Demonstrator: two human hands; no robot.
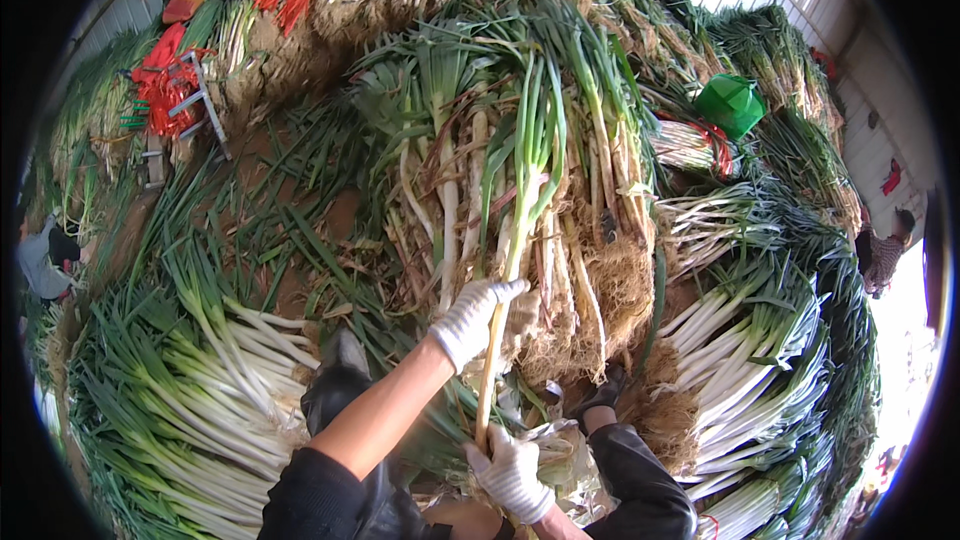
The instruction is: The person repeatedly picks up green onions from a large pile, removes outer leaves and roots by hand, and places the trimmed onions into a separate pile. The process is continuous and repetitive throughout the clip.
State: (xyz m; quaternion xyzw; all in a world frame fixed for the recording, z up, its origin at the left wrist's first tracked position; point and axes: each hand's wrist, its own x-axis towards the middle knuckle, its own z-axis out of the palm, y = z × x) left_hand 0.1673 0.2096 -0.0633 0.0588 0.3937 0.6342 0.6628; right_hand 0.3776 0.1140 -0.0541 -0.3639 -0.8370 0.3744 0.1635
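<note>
A long green onion stalk [514, 249] stands nearly upright in front of me, its green leaves at the top. My left hand [474, 319], in a striped white knit glove, is closed around its middle. Lower down, my right hand [516, 471], gloved the same way, grips the stalk near its bottom end. Whether roots remain there is hidden by that hand. Just beyond leans a big upright heap of untrimmed green onions [450, 195] with dry brown leaves and matted, soil-coloured roots [619, 292].
Cleaner white-stemmed green onions lie in piles at left [202, 420] and right [739, 382]. Red ties [169, 90] hang by a metal frame [206, 101]. A green container [731, 105] rests on the right-hand stacks. Other people are at the far left [45, 259] and far right [883, 251].
</note>
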